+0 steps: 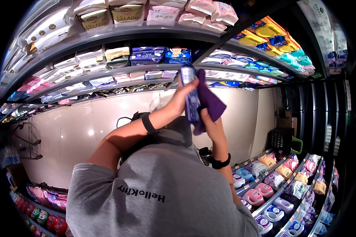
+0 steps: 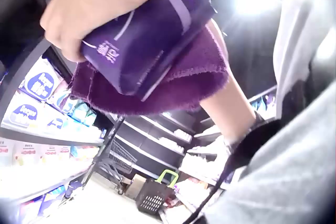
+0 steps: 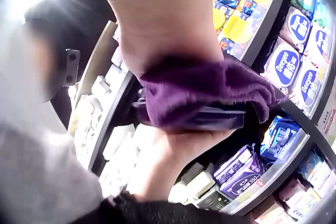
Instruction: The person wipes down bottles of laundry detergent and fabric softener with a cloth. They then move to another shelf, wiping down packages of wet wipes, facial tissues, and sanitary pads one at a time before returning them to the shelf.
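My left hand (image 1: 187,91) grips a dark purple soft pack (image 1: 192,104) with a white label, held upright in front of the body. Beside it my right hand (image 1: 213,123) holds a purple cloth (image 1: 211,100), thumb on top. In the left wrist view, my left hand (image 2: 100,11) has its fingers curled over the pack (image 2: 142,40), and the cloth (image 2: 157,95) hangs behind it. The right wrist view shows the cloth (image 3: 194,90) draped over my right hand's fingers, which are mostly hidden; the pack (image 3: 210,119) lies against it, with my left hand (image 3: 181,148) beneath.
Shelves of packaged goods (image 1: 146,55) run across the front. Bottles and bags stand on shelves (image 1: 279,197) at the lower right. A dark basket with a green handle (image 1: 281,139) is at the right, and a wire cart (image 1: 27,140) at the left.
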### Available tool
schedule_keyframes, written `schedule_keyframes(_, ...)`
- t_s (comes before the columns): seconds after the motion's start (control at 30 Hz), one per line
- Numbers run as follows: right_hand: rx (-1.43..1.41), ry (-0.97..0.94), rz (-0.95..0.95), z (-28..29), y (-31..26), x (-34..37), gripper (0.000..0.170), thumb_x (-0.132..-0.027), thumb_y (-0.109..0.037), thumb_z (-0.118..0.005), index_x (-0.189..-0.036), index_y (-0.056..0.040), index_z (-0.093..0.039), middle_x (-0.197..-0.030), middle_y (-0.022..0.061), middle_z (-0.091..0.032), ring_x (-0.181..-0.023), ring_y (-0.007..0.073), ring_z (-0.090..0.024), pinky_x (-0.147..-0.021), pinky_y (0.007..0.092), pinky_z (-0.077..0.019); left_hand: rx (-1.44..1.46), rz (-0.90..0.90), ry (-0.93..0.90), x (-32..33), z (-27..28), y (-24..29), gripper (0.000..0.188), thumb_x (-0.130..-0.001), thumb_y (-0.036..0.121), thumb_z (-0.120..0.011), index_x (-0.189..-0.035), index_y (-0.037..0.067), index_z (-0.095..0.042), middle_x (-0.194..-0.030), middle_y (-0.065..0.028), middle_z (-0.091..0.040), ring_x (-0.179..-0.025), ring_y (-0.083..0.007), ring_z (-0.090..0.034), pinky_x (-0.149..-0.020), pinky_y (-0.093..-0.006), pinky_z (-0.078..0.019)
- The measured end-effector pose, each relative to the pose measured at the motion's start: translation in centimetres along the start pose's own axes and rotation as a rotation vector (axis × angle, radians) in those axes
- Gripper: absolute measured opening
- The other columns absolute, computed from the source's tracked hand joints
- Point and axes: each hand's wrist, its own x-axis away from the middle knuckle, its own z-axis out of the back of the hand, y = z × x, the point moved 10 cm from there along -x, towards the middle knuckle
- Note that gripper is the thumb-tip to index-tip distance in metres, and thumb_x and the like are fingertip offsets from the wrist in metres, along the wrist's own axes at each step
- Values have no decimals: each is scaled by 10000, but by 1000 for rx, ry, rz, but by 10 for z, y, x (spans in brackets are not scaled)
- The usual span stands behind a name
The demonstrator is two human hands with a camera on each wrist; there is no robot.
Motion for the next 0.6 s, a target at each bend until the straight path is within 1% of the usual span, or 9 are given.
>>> schedule_keyframes(0.03, 186, -73, 148, -14, -17, -1, 526, -820, -164, -537, -1277, 17, -350, -1347, 168, -323, -1255, 296, -303, -1010, 345, -249, 139, -42, 35, -2, 6, 16, 360, -833, 181, -539, -1128, 105, -348, -900, -63, -526, -800, -153, -553, -723, -279, -454)
schedule_keyframes(0.1, 271, -64, 168, -29, -28, 5, 563, -757, -53, -574, -1275, 5, -361, -1369, 184, -278, -1278, 334, -252, -1023, 366, -233, 172, -113, 165, -9, 33, 26, 319, -865, 315, -456, -978, 30, -545, -870, -100, -606, -783, -194, -599, -727, -301, -482)
schedule_keyframes(0.27, 489, 132, 301, -17, -26, 0, 762, -637, -26, -692, -1291, -16, -300, -1300, 200, -351, -1204, 352, -350, -979, 384, -305, 46, -96, 217, -10, 24, 22, 307, -842, 333, -525, -1032, 94, -497, -899, -34, -584, -779, -124, -579, -679, -257, -478)
schedule_keyframes(0.37, 588, 303, 256, 9, -38, -2, 643, -667, -46, -684, -1229, 14, -377, -1181, 176, -470, -1093, 304, -463, -934, 354, -355, -208, 67, 165, -7, 7, 19, 347, -868, 412, -451, -1114, 170, -419, -993, 14, -525, -896, -89, -528, -762, -260, -431)
schedule_keyframes(0.4, 331, 381, 212, 26, -32, -1, 592, -714, -105, -657, -1221, 27, -381, -1149, 157, -493, -1059, 273, -485, -909, 349, -378, -183, -23, 120, -8, 1, 29, 349, -886, 423, -401, -1130, 173, -408, -1059, 21, -495, -959, -88, -495, -819, -289, -403)
schedule_keyframes(0.43, 71, 452, 164, 43, -20, -1, 552, -762, -164, -629, -1213, 40, -384, -1117, 138, -516, -1025, 242, -508, -883, 345, -401, -209, -12, -23, -14, 1, 29, 517, -848, 468, -441, -1224, 181, -232, -1145, -15, -381, -1061, -138, -400, -822, -345, -361)
schedule_keyframes(0.47, -89, 503, 179, 57, -4, 1, 505, -799, -189, -590, -1202, 40, -390, -1124, 136, -502, -1000, 209, -512, -868, 344, -416, -177, -54, -5, -14, 2, 36, 533, -854, 425, -460, -1246, 176, -198, -1147, -16, -396, -1050, -136, -421, -822, -332, -364)
schedule_keyframes(0.53, -542, 577, -19, 63, 30, 7, 521, -822, -245, -554, -1223, 27, -360, -1150, 162, -484, -1015, 240, -512, -884, 353, -418, -199, -69, 11, -13, 6, 46, 652, -848, 252, -539, -1307, 163, -85, -1139, -23, -451, -1021, -134, -481, -841, -308, -371)
schedule_keyframes(0.6, -752, 565, -149, 54, 41, 8, 510, -847, -268, -507, -1242, 11, -345, -1188, 167, -462, -1053, 258, -496, -913, 370, -401, -113, -102, -86, -8, -6, 53, 611, -823, 107, -557, -1317, 141, -198, -1098, -40, -509, -1023, -126, -493, -889, -297, -371)
